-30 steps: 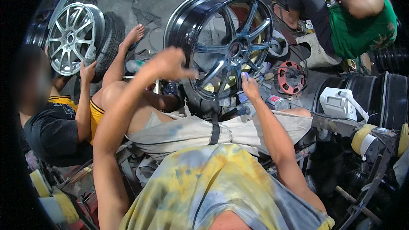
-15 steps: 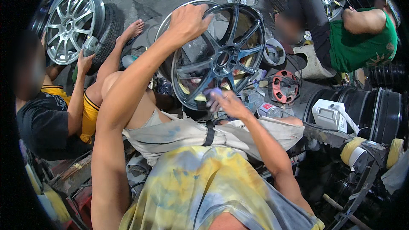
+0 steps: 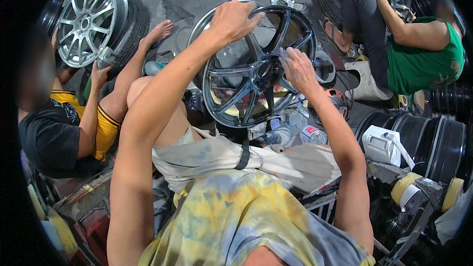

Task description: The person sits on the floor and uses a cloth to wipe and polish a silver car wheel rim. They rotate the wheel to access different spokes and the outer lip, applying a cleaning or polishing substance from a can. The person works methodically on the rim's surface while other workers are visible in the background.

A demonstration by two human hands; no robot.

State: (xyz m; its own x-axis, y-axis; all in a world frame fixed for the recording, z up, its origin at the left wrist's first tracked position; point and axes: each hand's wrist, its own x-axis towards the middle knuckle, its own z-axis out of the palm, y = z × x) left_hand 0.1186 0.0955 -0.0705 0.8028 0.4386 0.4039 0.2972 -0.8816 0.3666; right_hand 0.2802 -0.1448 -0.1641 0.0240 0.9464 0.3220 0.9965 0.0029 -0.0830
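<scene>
A dark, glossy multi-spoke car wheel rim (image 3: 229,72) stands tilted in front of my knees. My left hand (image 3: 234,19) is closed over its top edge, thumb pointing right. On the spokes just right of the hub lies my right hand (image 3: 299,71), fingers bent and pressed down. Beneath those fingertips shows a small purplish-grey pad (image 3: 283,53), mostly hidden, its exact kind unclear.
At left, a person holds a grey tool (image 3: 105,57) by a silver wheel (image 3: 86,24) and tyre. Another, in a green top (image 3: 423,61), sits at right beside wheels. Plastic bottles (image 3: 313,134), a red reel (image 3: 337,99) and black rims (image 3: 419,138) lie to my right.
My right hand has moved up from the wheel's lower edge to the spokes by the hub. My left hand stays on the top edge. The wheel appears turned a little.
</scene>
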